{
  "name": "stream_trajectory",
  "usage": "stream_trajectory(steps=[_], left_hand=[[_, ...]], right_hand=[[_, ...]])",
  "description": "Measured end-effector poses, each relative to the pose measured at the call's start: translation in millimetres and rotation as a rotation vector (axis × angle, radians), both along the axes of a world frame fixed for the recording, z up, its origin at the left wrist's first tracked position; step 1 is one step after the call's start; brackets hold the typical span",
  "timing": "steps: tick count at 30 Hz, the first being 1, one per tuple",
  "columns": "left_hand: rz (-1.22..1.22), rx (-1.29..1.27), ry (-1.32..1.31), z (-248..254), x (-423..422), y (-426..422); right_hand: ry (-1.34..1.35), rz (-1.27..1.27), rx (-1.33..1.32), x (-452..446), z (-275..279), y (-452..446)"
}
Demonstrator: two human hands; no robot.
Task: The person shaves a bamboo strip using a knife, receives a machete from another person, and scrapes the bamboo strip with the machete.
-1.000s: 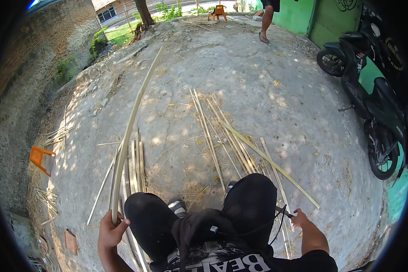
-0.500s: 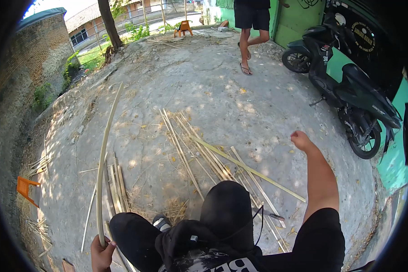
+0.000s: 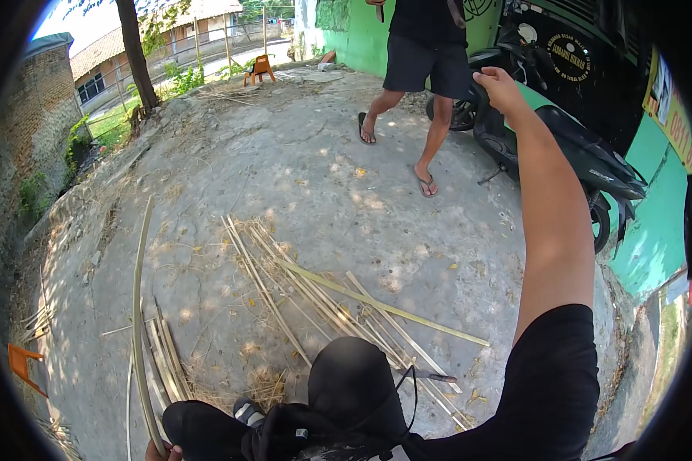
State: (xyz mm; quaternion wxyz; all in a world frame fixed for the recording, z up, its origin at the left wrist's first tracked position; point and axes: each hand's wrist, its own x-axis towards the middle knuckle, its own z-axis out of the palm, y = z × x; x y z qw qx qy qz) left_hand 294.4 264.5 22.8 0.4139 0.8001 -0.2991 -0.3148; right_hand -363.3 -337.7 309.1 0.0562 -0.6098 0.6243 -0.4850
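At the bottom left, my left hand (image 3: 164,452) is closed round the lower end of a long bamboo strip (image 3: 138,307) that rises away from me. My right hand (image 3: 502,91) is raised at the upper right in front of the approaching person (image 3: 427,61); its fingers are bent together, and whether anything is between them is too small to tell. A knife (image 3: 437,377) lies on bamboo strips (image 3: 327,307) by my right knee. More strips (image 3: 164,353) lie beside my left knee.
A motorbike (image 3: 561,146) stands by the green wall (image 3: 646,238) at the right. One orange stool (image 3: 261,69) is at the back, another orange stool (image 3: 24,365) at the left edge. A tree trunk (image 3: 134,54) rises behind the concrete ground.
My right hand has let go of the knife and moved up and forward. The person has walked closer. The view has turned right, and my left hand still holds the strip.
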Motion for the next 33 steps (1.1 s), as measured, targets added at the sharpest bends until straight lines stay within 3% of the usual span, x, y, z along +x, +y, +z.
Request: stream_trajectory(steps=[4,11,14,17,20,21,26,29,33], left_hand=[[0.011,0.032,0.007,4.8,-2.4,-4.3],[0.044,0.030,0.029,-9.9,10.8,-1.6],[0.059,0.045,0.040,3.3,-0.1,-10.4],[0.079,0.036,0.040,10.3,-4.8,-9.9],[-0.021,-0.065,-0.092,-21.9,17.3,-3.0],[0.063,-0.020,0.111,1.0,3.3,-10.5],[0.013,-0.001,0.053,13.6,-7.7,-16.6],[0.007,-0.015,0.111,10.6,-8.4,-13.9],[-0.038,-0.087,0.188,3.9,-7.9,-9.5]], right_hand=[[-0.485,0.082,-0.064,-1.2,49.3,2.3],[-0.711,0.044,-0.170,-8.8,87.9,-8.1],[-1.011,0.394,-0.079,-5.6,97.7,13.7],[-0.973,0.727,-0.051,-3.6,103.5,32.6],[-0.790,1.127,0.076,-48.1,110.8,13.8],[-0.764,1.250,0.116,-45.7,109.2,19.9],[-0.694,1.223,0.259,-92.6,114.7,3.9],[-0.948,1.121,0.204,7.7,88.9,93.7],[-0.884,1.248,0.190,-27.3,48.2,104.3]])
